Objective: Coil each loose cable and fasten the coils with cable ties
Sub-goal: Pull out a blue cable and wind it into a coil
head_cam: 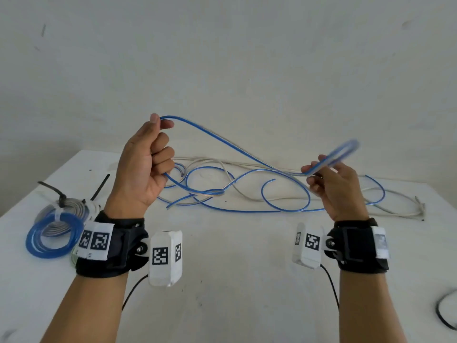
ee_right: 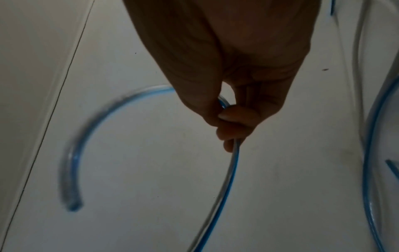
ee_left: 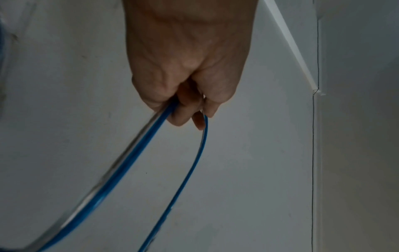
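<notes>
A long blue-and-clear cable (head_cam: 222, 142) stretches in the air between my two raised hands. My left hand (head_cam: 148, 164) grips it in a fist, thumb and forefinger pinching it at the top; its wrist view shows two strands (ee_left: 138, 153) leaving the left hand (ee_left: 185, 95). My right hand (head_cam: 331, 179) pinches the cable near its curved, blurred free end (head_cam: 346, 149). From the right wrist, the right hand (ee_right: 228, 116) holds the blue cable (ee_right: 224, 187). The rest of the cable lies tangled on the white table (head_cam: 235, 280) with a loose white cable (head_cam: 395, 209).
At the table's left lie tied coils: a blue one (head_cam: 54, 236) and a grey one (head_cam: 71, 206) with black cable ties (head_cam: 57, 191) sticking out. A black cord (head_cam: 445, 310) curls at the right edge. A white wall stands behind the table.
</notes>
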Action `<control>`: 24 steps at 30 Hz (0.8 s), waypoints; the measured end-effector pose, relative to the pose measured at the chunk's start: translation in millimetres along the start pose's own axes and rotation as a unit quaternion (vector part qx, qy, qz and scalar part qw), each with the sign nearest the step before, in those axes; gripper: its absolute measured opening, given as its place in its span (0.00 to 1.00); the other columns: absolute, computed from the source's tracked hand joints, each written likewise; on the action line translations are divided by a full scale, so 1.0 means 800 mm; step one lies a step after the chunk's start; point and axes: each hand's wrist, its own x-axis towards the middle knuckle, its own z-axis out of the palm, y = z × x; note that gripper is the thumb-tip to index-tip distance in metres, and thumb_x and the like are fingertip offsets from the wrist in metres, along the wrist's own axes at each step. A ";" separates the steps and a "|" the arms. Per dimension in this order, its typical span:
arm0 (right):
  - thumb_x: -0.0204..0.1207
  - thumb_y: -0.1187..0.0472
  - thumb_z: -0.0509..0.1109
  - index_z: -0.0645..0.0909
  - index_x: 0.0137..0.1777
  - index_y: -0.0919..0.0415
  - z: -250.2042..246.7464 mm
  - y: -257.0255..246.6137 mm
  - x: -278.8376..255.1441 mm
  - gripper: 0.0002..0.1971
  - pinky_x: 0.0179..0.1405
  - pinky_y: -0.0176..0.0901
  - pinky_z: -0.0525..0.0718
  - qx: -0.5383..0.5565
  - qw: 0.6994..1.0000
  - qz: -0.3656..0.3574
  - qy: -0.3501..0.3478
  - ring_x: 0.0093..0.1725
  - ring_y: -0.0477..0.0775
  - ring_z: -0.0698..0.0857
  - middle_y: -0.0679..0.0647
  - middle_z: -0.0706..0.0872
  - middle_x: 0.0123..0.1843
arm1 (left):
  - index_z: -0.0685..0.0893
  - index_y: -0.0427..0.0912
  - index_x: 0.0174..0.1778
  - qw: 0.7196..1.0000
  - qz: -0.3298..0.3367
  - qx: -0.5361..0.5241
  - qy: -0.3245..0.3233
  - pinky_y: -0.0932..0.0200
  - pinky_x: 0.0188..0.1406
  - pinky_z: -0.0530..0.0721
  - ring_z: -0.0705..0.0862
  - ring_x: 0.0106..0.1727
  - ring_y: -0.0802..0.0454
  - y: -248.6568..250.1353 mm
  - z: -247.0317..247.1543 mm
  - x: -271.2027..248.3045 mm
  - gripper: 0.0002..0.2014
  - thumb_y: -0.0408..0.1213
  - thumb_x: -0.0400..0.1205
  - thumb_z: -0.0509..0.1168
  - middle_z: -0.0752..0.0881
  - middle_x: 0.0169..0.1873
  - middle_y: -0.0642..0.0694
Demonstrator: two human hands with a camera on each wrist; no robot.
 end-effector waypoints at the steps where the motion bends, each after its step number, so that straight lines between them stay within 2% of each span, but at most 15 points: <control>1: 0.86 0.70 0.65 0.71 0.73 0.71 -0.001 0.004 0.002 0.17 0.25 0.32 0.77 0.005 1.000 -0.003 0.012 0.26 0.47 0.82 0.54 0.91 0.33 | 0.81 0.46 0.45 1.000 -0.004 0.001 0.001 0.70 0.12 0.52 0.49 0.24 0.57 -0.001 0.000 0.000 0.14 0.48 0.90 0.57 0.58 0.22 0.57; 4: 0.84 0.62 0.72 0.68 0.77 0.71 0.001 0.007 -0.001 0.26 0.30 0.32 0.84 -0.038 0.999 -0.011 0.015 0.29 0.47 0.87 0.57 0.94 0.41 | 0.81 0.46 0.45 1.000 -0.021 0.011 0.006 0.70 0.12 0.53 0.49 0.24 0.57 -0.004 0.004 -0.005 0.14 0.49 0.89 0.59 0.57 0.23 0.56; 6: 0.83 0.62 0.74 0.61 0.83 0.70 0.005 0.005 -0.004 0.35 0.38 0.35 0.89 -0.080 0.997 -0.007 0.008 0.35 0.51 0.93 0.62 0.92 0.54 | 0.81 0.46 0.45 0.999 -0.038 0.001 0.010 0.70 0.11 0.54 0.52 0.20 0.60 -0.005 0.007 -0.006 0.13 0.49 0.89 0.60 0.57 0.24 0.56; 8: 0.82 0.66 0.73 0.54 0.88 0.65 0.007 0.001 -0.005 0.40 0.52 0.47 0.92 -0.143 0.990 -0.017 0.006 0.41 0.57 0.95 0.61 0.83 0.69 | 0.81 0.45 0.43 0.998 -0.058 -0.032 0.018 0.70 0.10 0.55 0.56 0.18 0.61 -0.006 0.010 -0.005 0.13 0.49 0.89 0.60 0.57 0.24 0.55; 9: 0.82 0.68 0.72 0.55 0.88 0.63 0.008 -0.001 -0.007 0.39 0.58 0.54 0.91 -0.202 0.979 -0.030 0.010 0.41 0.58 0.94 0.58 0.79 0.72 | 0.80 0.45 0.42 0.996 -0.069 -0.052 0.022 0.70 0.10 0.55 0.57 0.17 0.61 -0.006 0.012 -0.004 0.13 0.48 0.89 0.60 0.57 0.24 0.55; 10: 0.83 0.68 0.70 0.61 0.87 0.62 0.010 -0.005 -0.012 0.34 0.60 0.58 0.90 -0.268 0.962 -0.046 0.008 0.39 0.57 0.94 0.56 0.80 0.71 | 0.80 0.45 0.42 0.994 -0.078 -0.069 0.024 0.70 0.09 0.56 0.57 0.16 0.60 -0.007 0.012 -0.005 0.13 0.47 0.89 0.60 0.58 0.23 0.55; 11: 0.83 0.68 0.69 0.70 0.81 0.62 0.012 -0.010 -0.017 0.27 0.58 0.59 0.90 -0.323 0.944 -0.063 -0.004 0.36 0.54 0.94 0.54 0.85 0.66 | 0.79 0.45 0.41 0.993 -0.085 -0.083 0.024 0.70 0.08 0.57 0.58 0.16 0.60 -0.008 0.013 -0.005 0.13 0.47 0.89 0.60 0.58 0.23 0.56; 13: 0.84 0.63 0.69 0.84 0.63 0.60 0.023 -0.023 -0.034 0.10 0.42 0.53 0.91 -0.374 0.922 -0.072 -0.066 0.30 0.50 0.92 0.52 0.94 0.45 | 0.79 0.45 0.41 0.990 -0.091 -0.101 0.021 0.69 0.08 0.57 0.58 0.15 0.60 -0.010 0.017 -0.006 0.13 0.46 0.89 0.60 0.59 0.22 0.56; 14: 0.85 0.57 0.70 0.86 0.55 0.60 0.034 -0.028 -0.046 0.08 0.33 0.48 0.88 -0.377 0.918 -0.062 -0.108 0.28 0.51 0.90 0.54 0.93 0.38 | 0.78 0.44 0.41 0.990 -0.093 -0.102 0.019 0.69 0.08 0.57 0.58 0.15 0.60 -0.012 0.019 -0.007 0.13 0.46 0.89 0.60 0.59 0.22 0.55; 16: 0.85 0.44 0.66 0.86 0.51 0.60 0.059 -0.031 -0.067 0.18 0.25 0.41 0.78 -0.369 0.909 -0.018 -0.193 0.25 0.54 0.87 0.58 0.92 0.32 | 0.78 0.44 0.41 0.990 -0.095 -0.101 0.015 0.69 0.09 0.55 0.58 0.16 0.60 -0.016 0.025 -0.010 0.13 0.46 0.89 0.59 0.58 0.23 0.55; 18: 0.84 0.35 0.59 0.83 0.57 0.57 0.081 -0.028 -0.082 0.25 0.24 0.39 0.79 -0.368 0.884 0.024 -0.286 0.26 0.56 0.89 0.60 0.93 0.34 | 0.78 0.44 0.41 0.990 -0.094 -0.103 0.008 0.70 0.10 0.54 0.58 0.16 0.61 -0.019 0.030 -0.012 0.14 0.46 0.89 0.59 0.58 0.23 0.55; 20: 0.83 0.32 0.54 0.83 0.61 0.54 0.093 -0.021 -0.089 0.29 0.25 0.38 0.81 -0.367 0.858 0.045 -0.357 0.29 0.56 0.91 0.60 0.93 0.36 | 0.78 0.44 0.41 0.990 -0.094 -0.105 0.001 0.70 0.10 0.55 0.58 0.16 0.61 -0.019 0.031 -0.012 0.14 0.46 0.90 0.59 0.59 0.22 0.55; 22: 0.81 0.31 0.56 0.85 0.56 0.57 0.094 -0.021 -0.088 0.30 0.27 0.38 0.80 -0.355 0.857 0.041 -0.371 0.30 0.56 0.91 0.59 0.93 0.36 | 0.78 0.44 0.40 0.989 -0.092 -0.112 0.006 0.70 0.09 0.55 0.58 0.15 0.61 -0.017 0.028 -0.011 0.14 0.45 0.90 0.58 0.59 0.22 0.55; 24: 0.79 0.34 0.66 0.86 0.49 0.58 0.087 -0.023 -0.083 0.25 0.27 0.39 0.78 -0.361 0.868 -0.004 -0.340 0.28 0.54 0.88 0.56 0.93 0.33 | 0.79 0.43 0.40 0.988 -0.089 -0.124 0.022 0.70 0.10 0.55 0.58 0.15 0.61 -0.014 0.023 -0.007 0.14 0.43 0.90 0.58 0.59 0.21 0.55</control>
